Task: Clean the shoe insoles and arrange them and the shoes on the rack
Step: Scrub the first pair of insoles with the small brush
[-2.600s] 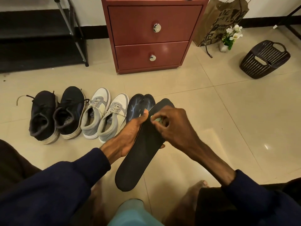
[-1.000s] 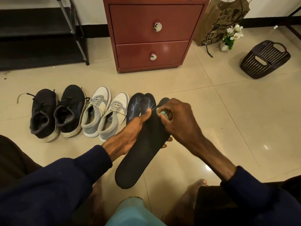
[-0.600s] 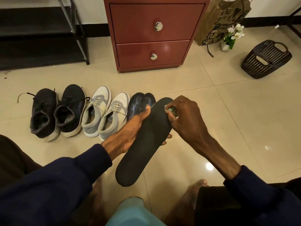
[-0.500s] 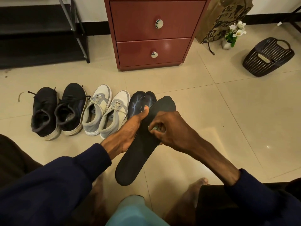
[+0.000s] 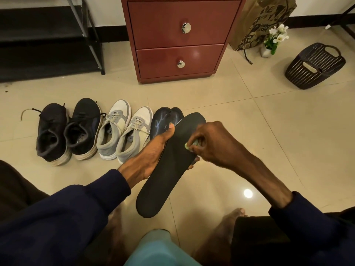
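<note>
My left hand (image 5: 153,150) grips a long black insole (image 5: 169,169) from below, thumb along its left edge, holding it tilted above the floor. My right hand (image 5: 213,143) pinches a small green wipe (image 5: 189,145) and presses it on the insole's upper middle. Two dark insoles (image 5: 165,120) with pale streaks lie on the floor just behind. To their left stand a grey-white pair of sneakers (image 5: 124,131) and a black pair of sneakers (image 5: 67,129). A black shoe rack (image 5: 92,35) stands at the back left.
A red two-drawer cabinet (image 5: 182,39) stands straight ahead. A brown paper bag (image 5: 257,22), a small pot of white flowers (image 5: 272,41) and a dark plastic basket (image 5: 315,66) sit at the back right. My bare feet (image 5: 226,227) and a light blue object (image 5: 159,246) are near me.
My right hand with the wipe has rubbed along the insole, up to its toe end and back down to the middle. My left hand keeps the same hold.
</note>
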